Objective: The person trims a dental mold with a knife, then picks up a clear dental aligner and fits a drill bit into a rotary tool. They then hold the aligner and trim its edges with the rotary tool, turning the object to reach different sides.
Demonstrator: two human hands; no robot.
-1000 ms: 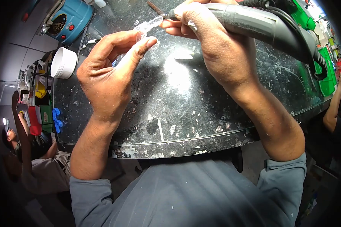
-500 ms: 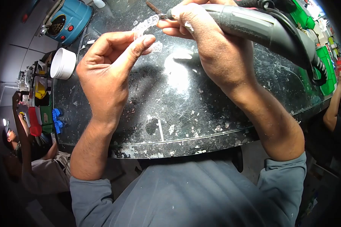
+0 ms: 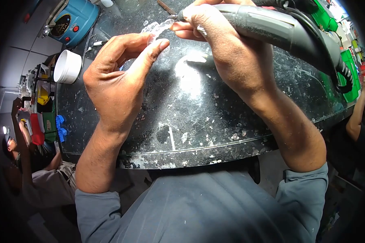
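Observation:
Between the thumb and fingers of my left hand [image 3: 123, 67] is a clear dental aligner [image 3: 161, 26], shaped like a row of teeth. My right hand [image 3: 231, 44] wraps round a grey rotary handpiece [image 3: 267, 26], its body running off to the upper right. The handpiece's narrow tip [image 3: 172, 17] is right at the upper edge of the aligner. Fingertips of my right hand lie close beside that edge, under the tip. Both hands are raised over the dark, speckled workbench [image 3: 182, 125].
A white tub [image 3: 67, 67] and a blue machine with red buttons [image 3: 75, 22] stand at the left. Green bins [image 3: 351, 77] line the right side, near the handpiece's coiled cord [image 3: 344, 79]. A brown stick [image 3: 165, 6] lies at the back. Other people sit at both sides.
My left hand has turned the aligner, so its lower end no longer shows below the thumb. The right hand and handpiece have hardly moved.

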